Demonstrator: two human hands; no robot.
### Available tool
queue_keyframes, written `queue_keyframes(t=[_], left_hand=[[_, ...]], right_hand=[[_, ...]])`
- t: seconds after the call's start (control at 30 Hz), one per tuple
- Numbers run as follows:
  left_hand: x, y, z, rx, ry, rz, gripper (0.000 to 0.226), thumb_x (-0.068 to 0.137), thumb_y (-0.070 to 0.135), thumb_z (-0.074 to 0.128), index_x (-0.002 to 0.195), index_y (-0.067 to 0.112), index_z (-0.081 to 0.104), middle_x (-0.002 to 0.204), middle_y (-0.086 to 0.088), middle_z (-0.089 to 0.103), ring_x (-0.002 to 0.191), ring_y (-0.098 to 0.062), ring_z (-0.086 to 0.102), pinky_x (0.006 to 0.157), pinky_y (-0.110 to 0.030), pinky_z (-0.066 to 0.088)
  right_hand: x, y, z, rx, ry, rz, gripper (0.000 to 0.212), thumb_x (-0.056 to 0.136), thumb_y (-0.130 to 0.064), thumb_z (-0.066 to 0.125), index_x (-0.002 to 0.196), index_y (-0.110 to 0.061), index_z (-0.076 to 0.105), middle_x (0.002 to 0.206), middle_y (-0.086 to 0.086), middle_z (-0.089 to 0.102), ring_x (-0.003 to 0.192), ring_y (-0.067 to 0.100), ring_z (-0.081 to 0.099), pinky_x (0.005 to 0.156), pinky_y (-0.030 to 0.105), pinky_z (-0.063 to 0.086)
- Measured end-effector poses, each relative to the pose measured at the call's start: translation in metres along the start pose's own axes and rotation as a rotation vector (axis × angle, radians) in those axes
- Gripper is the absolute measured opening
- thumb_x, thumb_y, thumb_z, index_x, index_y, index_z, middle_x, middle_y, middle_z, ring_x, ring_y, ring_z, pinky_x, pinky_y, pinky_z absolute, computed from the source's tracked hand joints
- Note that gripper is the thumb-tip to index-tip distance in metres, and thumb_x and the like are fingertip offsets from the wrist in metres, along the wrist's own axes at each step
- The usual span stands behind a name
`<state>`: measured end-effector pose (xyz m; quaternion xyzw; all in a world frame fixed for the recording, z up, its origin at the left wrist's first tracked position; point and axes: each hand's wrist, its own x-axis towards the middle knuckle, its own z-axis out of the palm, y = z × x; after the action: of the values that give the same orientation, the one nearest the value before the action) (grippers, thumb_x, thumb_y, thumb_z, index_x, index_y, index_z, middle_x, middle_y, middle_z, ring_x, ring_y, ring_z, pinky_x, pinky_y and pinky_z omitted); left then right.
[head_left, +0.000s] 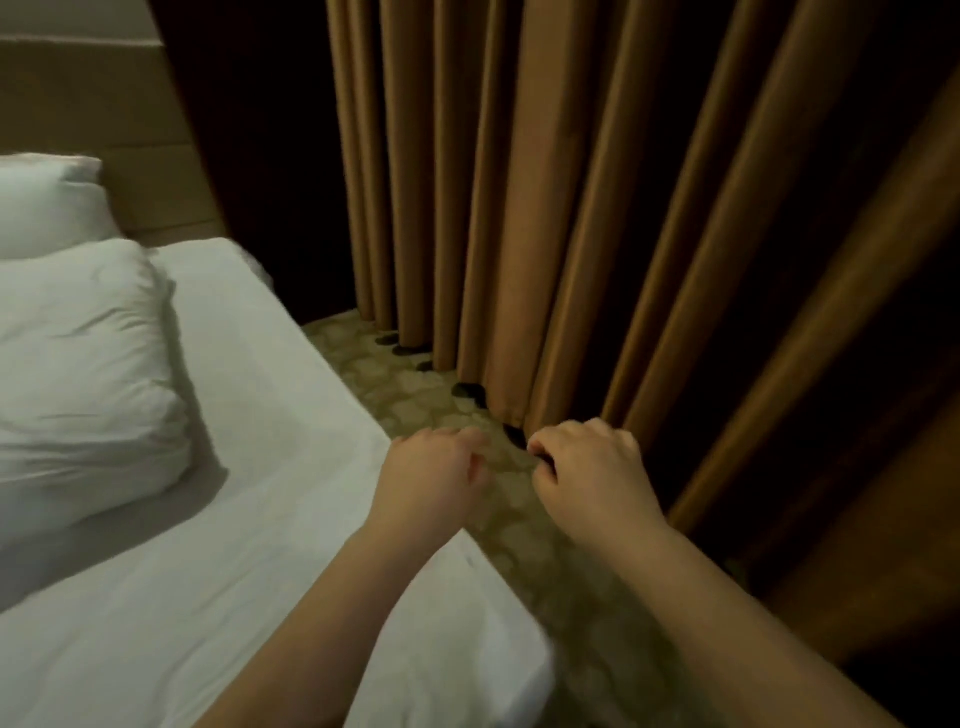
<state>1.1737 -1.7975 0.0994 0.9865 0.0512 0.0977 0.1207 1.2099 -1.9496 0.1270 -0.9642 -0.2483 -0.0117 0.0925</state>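
Note:
My left hand (431, 470) reaches forward over the corner of the white bed (270, 467), its fingers loosely curled and holding nothing. My right hand (589, 467) is beside it, knuckles up and fingers curled under, just in front of the lower hem of the brown curtain (519, 234). A small dark patch shows at the right fingertips. I cannot tell whether it is something held or a shadow under the curtain. The two hands are a short gap apart and neither plainly touches the curtain.
Two white pillows (78, 364) lie at the head of the bed on the left, against a beige headboard (104, 104). A narrow strip of patterned carpet (415, 395) runs between the bed and the curtain. The room is dim.

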Motion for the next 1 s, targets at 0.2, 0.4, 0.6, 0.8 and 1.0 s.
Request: queue_keyframes(t=[0.2, 0.4, 0.6, 0.8, 1.0], left_hand=[[0.116, -0.006, 0.041, -0.050, 0.147, -0.295, 0.040, 0.085, 0.034, 0.035, 0.109, 0.023, 0.066, 0.099, -0.002, 0.069, 0.094, -0.028, 0.063, 0.080, -0.037, 0.049], [0.200, -0.040, 0.058, 0.050, 0.160, -0.554, 0.043, 0.090, 0.032, 0.028, 0.106, 0.022, 0.066, 0.096, 0.002, 0.070, 0.091, -0.022, 0.063, 0.079, -0.032, 0.047], [0.283, -0.133, 0.076, 0.062, 0.252, -0.835, 0.040, 0.088, 0.033, 0.035, 0.115, 0.027, 0.063, 0.103, 0.006, 0.069, 0.100, -0.017, 0.058, 0.082, -0.029, 0.040], [0.384, -0.255, 0.060, 0.114, 0.327, -0.978, 0.030, 0.093, 0.026, 0.044, 0.117, 0.027, 0.063, 0.103, 0.006, 0.069, 0.098, -0.016, 0.059, 0.085, -0.031, 0.042], [0.424, -0.361, 0.042, 0.161, 0.360, -1.203, 0.031, 0.093, 0.025, 0.045, 0.118, 0.026, 0.062, 0.105, 0.007, 0.069, 0.098, -0.014, 0.060, 0.084, -0.030, 0.042]], right_hand=[[0.163, 0.052, 0.020, -0.009, -0.056, -0.338, 0.033, 0.096, -0.028, 0.040, 0.127, -0.031, 0.052, 0.127, -0.010, 0.052, 0.120, 0.015, 0.041, 0.102, 0.034, 0.028], [0.296, 0.042, 0.045, 0.021, -0.260, -0.577, 0.030, 0.096, -0.029, 0.042, 0.124, -0.030, 0.053, 0.122, -0.008, 0.055, 0.116, 0.015, 0.047, 0.104, 0.035, 0.028], [0.446, -0.001, 0.075, 0.013, -0.294, -0.802, 0.031, 0.097, -0.031, 0.041, 0.127, -0.032, 0.047, 0.126, -0.010, 0.051, 0.118, 0.013, 0.045, 0.107, 0.034, 0.026], [0.604, -0.101, 0.101, 0.026, -0.310, -0.946, 0.042, 0.097, -0.032, 0.041, 0.140, -0.031, 0.037, 0.132, -0.008, 0.050, 0.119, 0.014, 0.047, 0.108, 0.035, 0.027], [0.703, -0.218, 0.137, 0.056, -0.370, -1.156, 0.042, 0.098, -0.033, 0.043, 0.140, -0.030, 0.038, 0.130, -0.007, 0.053, 0.115, 0.014, 0.051, 0.104, 0.033, 0.033]])
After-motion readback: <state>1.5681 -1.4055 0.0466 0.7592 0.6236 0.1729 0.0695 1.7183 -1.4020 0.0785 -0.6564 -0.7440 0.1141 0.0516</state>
